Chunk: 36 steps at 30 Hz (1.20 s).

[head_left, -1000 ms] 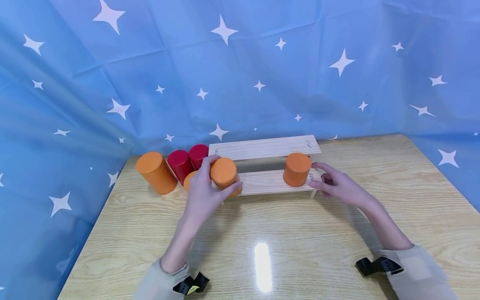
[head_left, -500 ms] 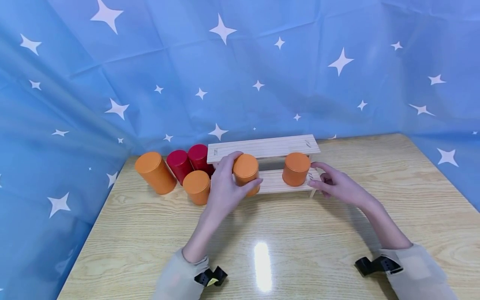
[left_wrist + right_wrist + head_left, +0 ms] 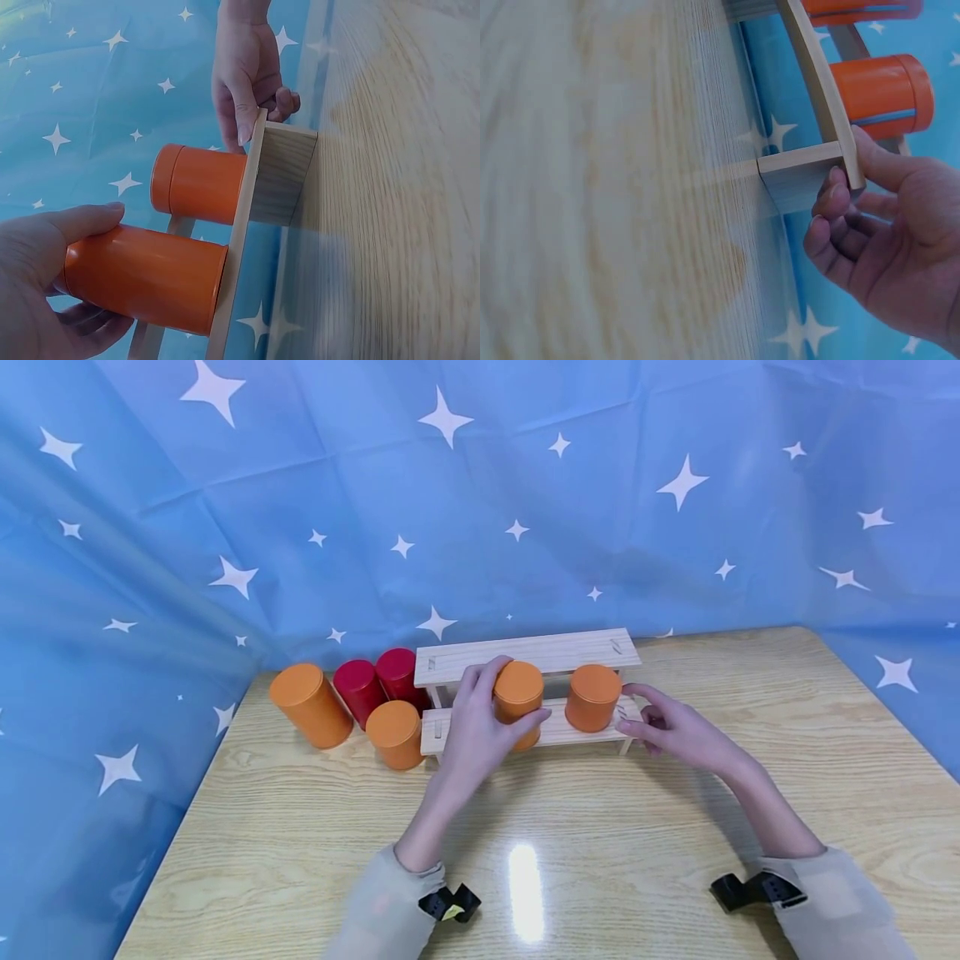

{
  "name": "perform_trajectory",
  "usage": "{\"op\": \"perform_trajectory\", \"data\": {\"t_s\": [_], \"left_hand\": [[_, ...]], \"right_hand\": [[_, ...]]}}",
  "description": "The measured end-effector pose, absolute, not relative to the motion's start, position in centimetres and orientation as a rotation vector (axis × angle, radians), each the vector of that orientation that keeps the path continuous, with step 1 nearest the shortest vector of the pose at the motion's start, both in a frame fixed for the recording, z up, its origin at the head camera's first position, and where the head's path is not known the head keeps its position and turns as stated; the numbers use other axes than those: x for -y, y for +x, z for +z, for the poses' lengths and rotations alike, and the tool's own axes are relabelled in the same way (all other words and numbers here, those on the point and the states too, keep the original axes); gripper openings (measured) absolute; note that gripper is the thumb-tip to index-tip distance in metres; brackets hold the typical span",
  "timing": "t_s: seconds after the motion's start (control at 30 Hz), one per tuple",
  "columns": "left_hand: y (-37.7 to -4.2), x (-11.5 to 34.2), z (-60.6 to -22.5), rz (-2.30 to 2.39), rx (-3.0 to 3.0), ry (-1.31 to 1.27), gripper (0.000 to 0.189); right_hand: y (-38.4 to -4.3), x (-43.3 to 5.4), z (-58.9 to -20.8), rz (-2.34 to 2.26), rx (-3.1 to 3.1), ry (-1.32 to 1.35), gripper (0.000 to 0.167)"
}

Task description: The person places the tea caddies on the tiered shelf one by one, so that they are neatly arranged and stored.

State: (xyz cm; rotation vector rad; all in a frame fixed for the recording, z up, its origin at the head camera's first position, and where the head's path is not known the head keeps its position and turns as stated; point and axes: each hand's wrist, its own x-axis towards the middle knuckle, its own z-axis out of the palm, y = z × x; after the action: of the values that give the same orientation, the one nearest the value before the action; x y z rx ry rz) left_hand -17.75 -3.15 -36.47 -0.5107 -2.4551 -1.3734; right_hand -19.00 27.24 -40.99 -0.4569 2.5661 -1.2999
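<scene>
At the far left of the wooden table we see a taller orange canister. To its right come two red canisters, side by side, and in front of them a shorter orange canister, just beside the left end of the two-tier wooden rack. Next we find the left hand, reaching in over the rack's lower board. It is partly closed, thumb and fingers curved around the gripped orange canister, which stands upright; in the left wrist view we see its base meet that board. Right of it, near but apart, another orange canister stands on the same board, towards its right end. Farthest right, we see the right hand pinching the lower board's end, thumb on top and the other fingers curled below, as the right wrist view shows us.
</scene>
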Motion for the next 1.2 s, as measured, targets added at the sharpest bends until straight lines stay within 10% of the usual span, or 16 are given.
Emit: {"op": "perform_trajectory", "data": {"t_s": [1.2], "left_hand": [[-18.5, 1.4, -36.6, -1.376, 2.524, -0.48, 0.094]], "right_hand": [[-18.9, -27.1, -41.0, -1.328, -2.55, -0.465, 0.061]]}}
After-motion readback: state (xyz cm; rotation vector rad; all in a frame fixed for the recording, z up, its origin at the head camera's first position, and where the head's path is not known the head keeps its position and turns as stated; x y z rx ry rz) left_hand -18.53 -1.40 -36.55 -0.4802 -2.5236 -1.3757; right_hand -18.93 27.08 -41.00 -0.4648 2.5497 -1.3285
